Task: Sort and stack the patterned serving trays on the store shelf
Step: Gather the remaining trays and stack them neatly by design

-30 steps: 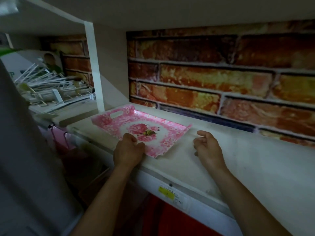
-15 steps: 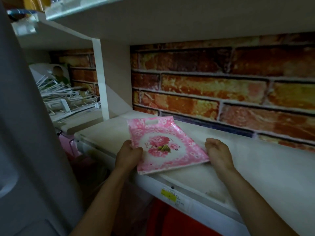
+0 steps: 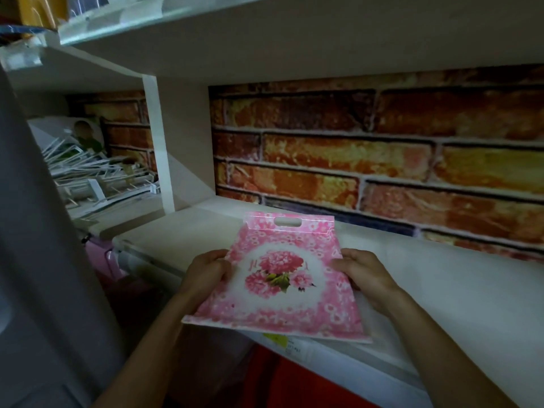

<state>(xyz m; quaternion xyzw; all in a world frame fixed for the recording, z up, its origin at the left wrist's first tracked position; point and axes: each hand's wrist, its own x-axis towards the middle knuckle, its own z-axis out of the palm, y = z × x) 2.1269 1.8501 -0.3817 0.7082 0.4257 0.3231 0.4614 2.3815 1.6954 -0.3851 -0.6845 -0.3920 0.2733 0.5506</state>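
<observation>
A pink floral tray (image 3: 279, 278) with a rose bouquet in its white centre and a handle slot at its far end is held above the front of the white shelf (image 3: 441, 290). My left hand (image 3: 206, 275) grips its left edge and my right hand (image 3: 362, 275) grips its right edge. The tray tilts toward me, its near edge hanging past the shelf's front lip. Its long side points away from me.
A brick-patterned panel (image 3: 382, 160) backs the shelf. A white upright divider (image 3: 162, 148) stands at the left, with a heap of white wire racks (image 3: 97, 178) beyond it. Another shelf (image 3: 265, 39) hangs overhead. A yellow price label (image 3: 276, 340) sits on the front lip.
The tray was turned from lying crosswise on the shelf to pointing away from me. My right hand took hold of its right edge, and both hands lifted it toward me.
</observation>
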